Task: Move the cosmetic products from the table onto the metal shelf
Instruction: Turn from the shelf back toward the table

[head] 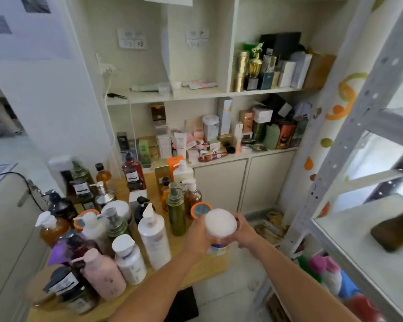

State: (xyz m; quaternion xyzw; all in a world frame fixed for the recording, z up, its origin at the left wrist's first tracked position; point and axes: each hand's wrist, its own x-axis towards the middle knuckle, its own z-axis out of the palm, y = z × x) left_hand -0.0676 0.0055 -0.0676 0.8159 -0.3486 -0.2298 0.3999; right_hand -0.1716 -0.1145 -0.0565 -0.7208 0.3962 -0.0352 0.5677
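While both hands held it, the white-lidded jar [220, 223] hung in the air just past the right edge of the surface [203, 269], between the crowded bottles and the metal shelf [358, 252]. The left hand [197, 235] had its fingers curled round the jar's left side, and the right hand [243, 231] wrapped the other side, so both were grasping it.

The likeliest trouble seemed to be the grip. If the fingers bore mainly on the lid and not the body, a loose lid could let the jar drop to the floor. The swing rightward carried its own risk: the grey upright [349, 126] stood near the path. A dark brown bottle [393, 231] already lay on the shelf board, blurred and seemingly tilted, and a careless set-down could knock it.

Nearer in, the left forearm crossed the front edge of the surface close to a white pump bottle [153, 238] and a pink bottle [102, 277] — a wide elbow could topple either. Behind, a wall cupboard [242, 94] was packed with boxes.
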